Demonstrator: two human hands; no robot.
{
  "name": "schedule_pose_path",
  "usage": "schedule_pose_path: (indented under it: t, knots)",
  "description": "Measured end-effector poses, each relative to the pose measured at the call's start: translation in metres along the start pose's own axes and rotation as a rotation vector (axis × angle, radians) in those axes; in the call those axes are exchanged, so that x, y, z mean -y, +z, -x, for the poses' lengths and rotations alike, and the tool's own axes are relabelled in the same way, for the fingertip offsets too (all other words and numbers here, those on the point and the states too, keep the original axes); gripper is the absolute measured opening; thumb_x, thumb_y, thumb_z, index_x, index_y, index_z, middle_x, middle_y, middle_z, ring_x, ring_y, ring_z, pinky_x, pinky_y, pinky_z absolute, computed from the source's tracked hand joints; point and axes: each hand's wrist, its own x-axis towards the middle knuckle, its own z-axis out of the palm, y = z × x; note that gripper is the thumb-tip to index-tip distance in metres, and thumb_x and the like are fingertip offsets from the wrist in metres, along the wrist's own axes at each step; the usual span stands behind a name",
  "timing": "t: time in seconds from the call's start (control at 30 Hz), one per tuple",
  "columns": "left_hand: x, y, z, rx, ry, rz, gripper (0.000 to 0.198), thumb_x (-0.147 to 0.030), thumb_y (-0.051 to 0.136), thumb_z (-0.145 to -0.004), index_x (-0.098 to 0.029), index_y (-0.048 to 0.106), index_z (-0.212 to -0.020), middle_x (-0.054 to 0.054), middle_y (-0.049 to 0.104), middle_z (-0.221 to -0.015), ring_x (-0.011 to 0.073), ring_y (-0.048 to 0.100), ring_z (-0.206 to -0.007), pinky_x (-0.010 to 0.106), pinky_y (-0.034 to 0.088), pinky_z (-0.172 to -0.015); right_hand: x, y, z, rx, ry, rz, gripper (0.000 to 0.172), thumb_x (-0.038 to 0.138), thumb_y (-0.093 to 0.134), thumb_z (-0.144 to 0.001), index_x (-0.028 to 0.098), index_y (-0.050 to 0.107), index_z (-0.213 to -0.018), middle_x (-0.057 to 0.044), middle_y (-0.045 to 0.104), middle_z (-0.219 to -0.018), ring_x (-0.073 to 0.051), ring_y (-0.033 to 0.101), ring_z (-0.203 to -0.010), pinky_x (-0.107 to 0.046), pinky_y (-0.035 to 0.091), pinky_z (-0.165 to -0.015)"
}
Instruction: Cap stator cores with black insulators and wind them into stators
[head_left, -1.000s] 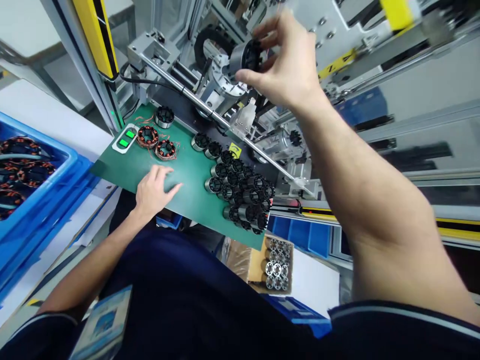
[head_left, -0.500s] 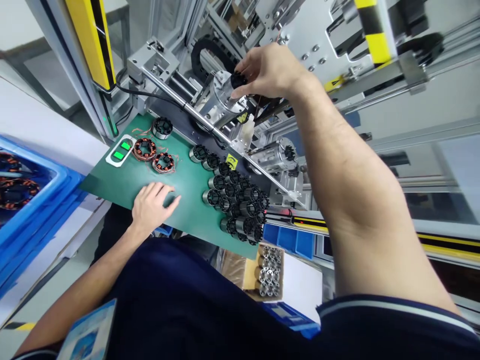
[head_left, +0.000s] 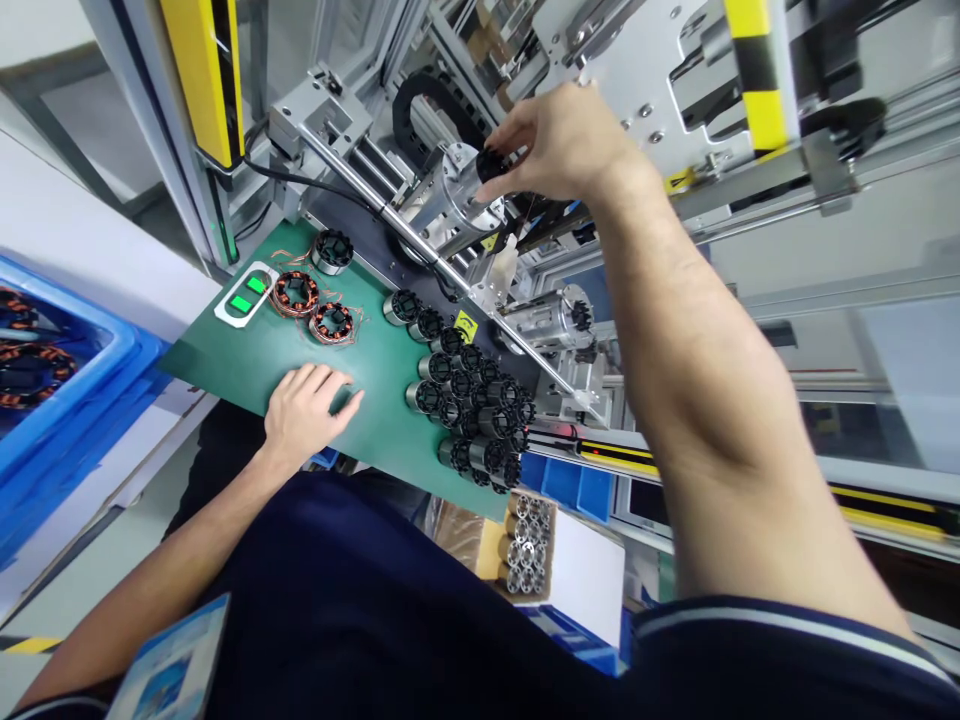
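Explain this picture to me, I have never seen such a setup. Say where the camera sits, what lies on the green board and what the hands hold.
The camera sits on a person's head, looking down at their bare hands. The left hand rests flat and open on the green board. On it lie a cluster of black cores, two copper-wound coils and a box with green buttons. The right hand pinches one black core at the end of the machine's metal cylinder.
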Motion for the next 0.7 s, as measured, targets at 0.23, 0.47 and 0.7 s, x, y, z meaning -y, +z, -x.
schedule_pose_path:
  t: [0.23, 0.47, 0.7]
  knots:
    - [-0.001, 0.002, 0.0, -0.015, 0.008, -0.017, 0.021, -0.041, 0.08, -0.118, -0.025, 0.084, -0.106, 0.005, 0.09, -0.099, 0.0292, 0.079, -0.095, 0.046, 0.054, -0.088, 0.023, -0.01, -0.025, -0.07, -0.166, -0.21, 0.062, 0.061, 0.048, -0.134, 0.017, 0.074, -0.168, -0.012, 0.079, -0.171, -0.021, 0.078, -0.149, -0.05, 0.061, -0.136]
    - [-0.004, 0.0, 0.001, -0.075, 0.011, -0.034, 0.016, -0.035, 0.081, -0.117, -0.025, 0.082, -0.104, 0.004, 0.09, -0.099, 0.027, 0.081, -0.092, 0.044, 0.055, -0.086, 0.026, 0.078, -0.077, -0.131, -0.162, -0.415, 0.088, 0.104, 0.045, -0.115, 0.028, 0.085, -0.135, 0.005, 0.093, -0.137, -0.012, 0.071, -0.139, -0.028, 0.054, -0.127]
    - [-0.002, 0.004, 0.002, -0.078, 0.031, -0.06, 0.012, -0.033, 0.085, -0.114, -0.027, 0.079, -0.106, 0.001, 0.09, -0.097, 0.0267, 0.08, -0.089, 0.045, 0.056, -0.086, 0.0, 0.095, -0.099, -0.175, -0.15, -0.567, 0.138, 0.136, 0.023, -0.073, 0.035, 0.082, -0.145, 0.002, 0.093, -0.136, -0.016, 0.057, -0.16, -0.038, 0.038, -0.14]
